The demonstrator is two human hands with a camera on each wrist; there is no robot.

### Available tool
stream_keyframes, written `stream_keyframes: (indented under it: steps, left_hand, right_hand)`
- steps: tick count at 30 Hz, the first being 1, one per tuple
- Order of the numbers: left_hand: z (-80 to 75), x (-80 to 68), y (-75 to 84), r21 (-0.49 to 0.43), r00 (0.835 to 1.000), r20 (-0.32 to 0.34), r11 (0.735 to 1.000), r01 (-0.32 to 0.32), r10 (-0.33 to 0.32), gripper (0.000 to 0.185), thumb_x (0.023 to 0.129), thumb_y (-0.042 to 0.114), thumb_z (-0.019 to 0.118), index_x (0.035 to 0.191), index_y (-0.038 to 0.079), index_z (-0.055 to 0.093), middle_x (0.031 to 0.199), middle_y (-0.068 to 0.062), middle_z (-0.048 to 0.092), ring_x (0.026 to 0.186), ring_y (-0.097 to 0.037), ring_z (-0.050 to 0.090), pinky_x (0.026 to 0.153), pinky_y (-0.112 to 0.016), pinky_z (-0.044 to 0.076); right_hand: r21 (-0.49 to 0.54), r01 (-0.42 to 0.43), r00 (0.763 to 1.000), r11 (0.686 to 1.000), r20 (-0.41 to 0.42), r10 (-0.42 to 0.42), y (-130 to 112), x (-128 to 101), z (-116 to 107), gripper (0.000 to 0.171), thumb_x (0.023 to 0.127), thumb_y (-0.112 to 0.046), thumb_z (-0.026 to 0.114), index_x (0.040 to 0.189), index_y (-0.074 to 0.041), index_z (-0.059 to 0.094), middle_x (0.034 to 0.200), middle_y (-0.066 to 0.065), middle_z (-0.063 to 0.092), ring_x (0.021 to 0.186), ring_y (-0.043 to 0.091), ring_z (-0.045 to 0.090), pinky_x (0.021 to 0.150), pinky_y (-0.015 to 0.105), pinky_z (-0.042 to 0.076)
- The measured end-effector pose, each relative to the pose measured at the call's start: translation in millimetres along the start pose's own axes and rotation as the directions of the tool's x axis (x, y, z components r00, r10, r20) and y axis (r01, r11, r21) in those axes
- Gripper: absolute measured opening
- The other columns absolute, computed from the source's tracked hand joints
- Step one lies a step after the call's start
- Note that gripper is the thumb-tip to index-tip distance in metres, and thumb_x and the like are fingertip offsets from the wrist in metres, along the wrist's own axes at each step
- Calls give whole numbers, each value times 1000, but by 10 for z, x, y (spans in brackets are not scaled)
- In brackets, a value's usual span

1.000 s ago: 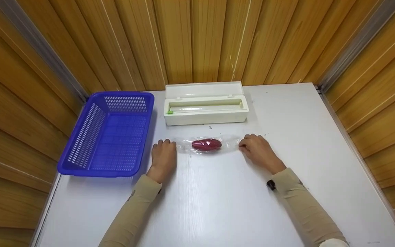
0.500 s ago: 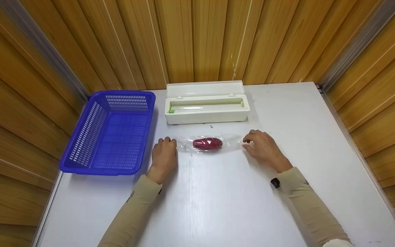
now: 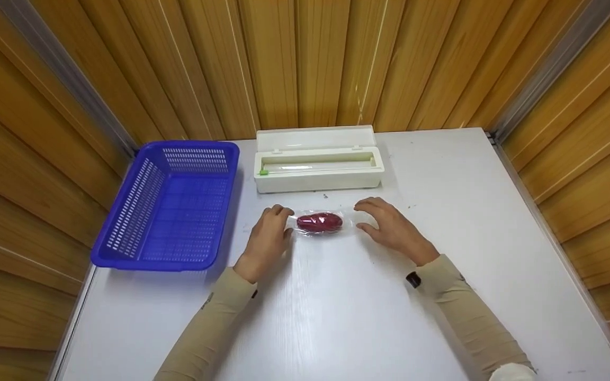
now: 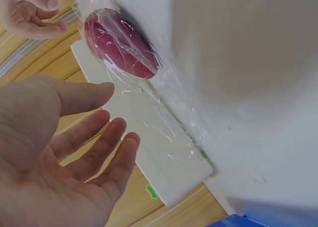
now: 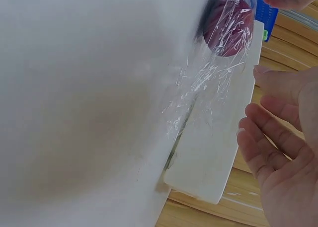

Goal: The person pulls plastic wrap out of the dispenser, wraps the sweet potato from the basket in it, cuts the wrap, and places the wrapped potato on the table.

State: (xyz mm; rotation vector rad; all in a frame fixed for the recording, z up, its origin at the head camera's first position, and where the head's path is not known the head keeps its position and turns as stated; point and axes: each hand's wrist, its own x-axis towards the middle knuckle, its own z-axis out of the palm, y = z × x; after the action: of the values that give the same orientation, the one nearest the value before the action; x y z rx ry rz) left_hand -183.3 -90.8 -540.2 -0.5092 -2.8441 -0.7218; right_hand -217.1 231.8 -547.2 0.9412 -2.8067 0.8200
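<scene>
A dark red, oblong piece of produce (image 3: pixel 319 223), perhaps a sweet potato, lies on the white table, wrapped in clear cling film (image 4: pixel 171 115) with loose film at both ends. My left hand (image 3: pixel 268 238) is at its left end, thumb and fingers parted and slightly bent around the film's side. At the right end my right hand (image 3: pixel 392 227) has its thumb and fingers spread apart. Both wrist views show a gap between thumb and fingertips, with nothing gripped. Whether the left fingertips touch the film cannot be told.
Behind the produce stands a white cling film dispenser (image 3: pixel 318 182) with its lid up and a green slider (image 3: pixel 263 172). A blue plastic basket (image 3: pixel 162 264) sits on the left of the table. Wood-patterned walls (image 3: pixel 318 63) close off the back and sides.
My right hand let go of the film's right end, lifted off and then moved inward. The left hand left the film's left end and shifted right, closer to the produce. The produce stayed put.
</scene>
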Motion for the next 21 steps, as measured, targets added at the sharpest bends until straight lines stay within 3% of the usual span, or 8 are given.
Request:
stream_keyframes:
  steps: [12,17,21]
  left_hand:
    - [125,92,10,-55,997,23,996,-73,74,41,90,-3,80,130,-3,68,131,-20,70,124,-39,67,109,-47,54]
    - [190,134,-8,-38,993,43,993,-111,113,45,90,-1,80,133,-2,68,136,-20,69,130,-37,65,111,-47,53]
    - [207,171,-16,-39,991,77,994,-103,106,48,91,1,81,136,-2,67,139,-20,68,132,-37,64,114,-48,51]
  right_hand:
    - [18,56,997,998,45,-57,-104,140,128,46,98,-11,78,140,2,65,148,16,63,139,36,59,116,50,48]
    - [21,48,996,999,71,-49,-129,179,200,48,98,-10,78,142,2,64,150,15,63,141,36,59,117,51,47]
    - [7,40,995,999,93,-41,-142,215,244,48,98,-9,78,143,1,64,151,15,63,141,36,59,118,51,47]
